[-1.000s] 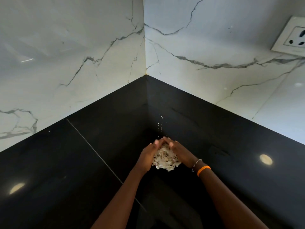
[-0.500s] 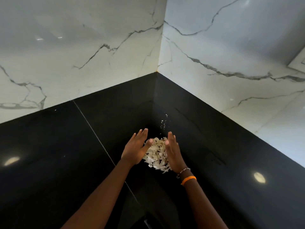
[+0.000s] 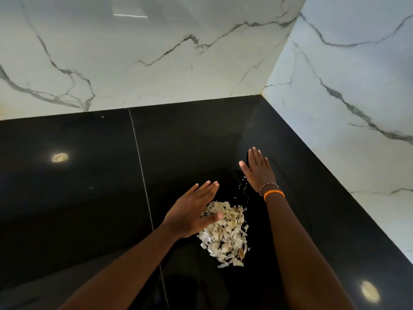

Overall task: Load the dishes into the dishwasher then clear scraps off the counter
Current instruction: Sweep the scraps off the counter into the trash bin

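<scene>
Left hand (image 3: 192,212) flat-fingered against the scraps (image 3: 225,231) pile on the bench (image 3: 89,198); right hand (image 3: 259,171) flat beyond the pile, holding nothing. No writing shows.

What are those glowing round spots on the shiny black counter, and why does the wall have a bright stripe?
Head view: the spots look like lamps mirrored in the glossy counter; the stripe is glare on the polished wall. The wide lens bends straight edges, and the scraps stay fairly sharp.
</scene>
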